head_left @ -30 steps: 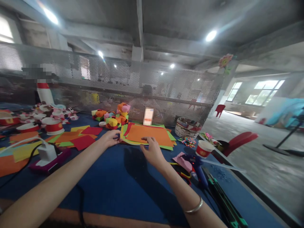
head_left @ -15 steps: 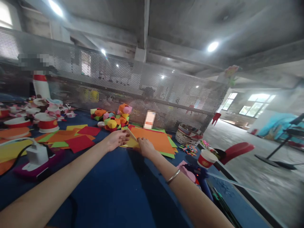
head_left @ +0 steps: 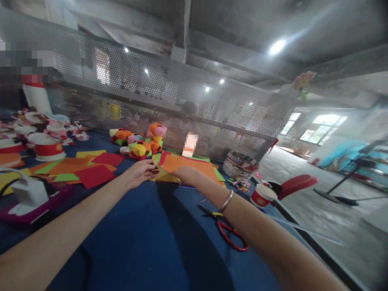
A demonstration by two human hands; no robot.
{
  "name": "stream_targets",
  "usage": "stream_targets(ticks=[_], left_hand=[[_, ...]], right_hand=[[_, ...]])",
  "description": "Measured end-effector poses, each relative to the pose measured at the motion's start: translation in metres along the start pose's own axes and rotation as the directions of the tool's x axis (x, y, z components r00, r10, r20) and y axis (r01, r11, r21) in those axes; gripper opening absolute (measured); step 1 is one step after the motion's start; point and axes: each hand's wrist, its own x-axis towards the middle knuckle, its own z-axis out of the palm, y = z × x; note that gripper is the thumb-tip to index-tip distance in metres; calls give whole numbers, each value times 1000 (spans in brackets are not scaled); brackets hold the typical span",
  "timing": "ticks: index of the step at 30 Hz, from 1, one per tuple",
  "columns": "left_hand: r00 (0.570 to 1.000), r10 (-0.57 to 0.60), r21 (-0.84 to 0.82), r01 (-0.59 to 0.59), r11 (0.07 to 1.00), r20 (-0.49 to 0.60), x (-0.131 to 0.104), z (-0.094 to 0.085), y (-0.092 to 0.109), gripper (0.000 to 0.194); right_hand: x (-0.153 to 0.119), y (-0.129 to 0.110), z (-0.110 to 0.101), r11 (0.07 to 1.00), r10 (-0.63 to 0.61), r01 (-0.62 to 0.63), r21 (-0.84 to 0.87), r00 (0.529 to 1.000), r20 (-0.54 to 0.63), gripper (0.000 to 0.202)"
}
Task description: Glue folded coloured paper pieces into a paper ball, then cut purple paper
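Note:
A thin yellow strip or folded sheet spans the gap between my hands at the near edge of a stack of orange paper. My left hand pinches its left end, with the other fingers curled. My right hand is at its right end; the fingertips are partly hidden. Red-handled scissors lie partly under my right forearm. Paper balls in several colours sit behind my left hand.
Loose coloured sheets, a paper cup and a purple power strip are on the left. At the right are a woven basket, small colourful pieces and another cup. A perforated panel stands behind.
The view has shifted. The yellow piece between my hands now appears thinner and flatter, and my right hand has turned palm down. Red scissors now show beside my right forearm.

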Motion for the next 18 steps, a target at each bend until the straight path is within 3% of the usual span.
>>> stream_targets(ticks=[7,11,15,18], left_hand=[[998,10,29,-8,1000,-62,-1,1,-1,30],[983,52,103,-34,994,-177,0,1,-2,37],[935,141,155,-94,983,-326,7,-6,-3,45],[922,104,152,-50,987,-372,13,-11,-6,44]], right_hand=[[7,-4,13,999,35,-35,-2,999,3,36],[7,1,14,998,58,-58,-17,998,0,32],[8,16,5,999,34,-34,8,999,14,35],[9,29,-2,998,16,-18,58,999,29,44]])
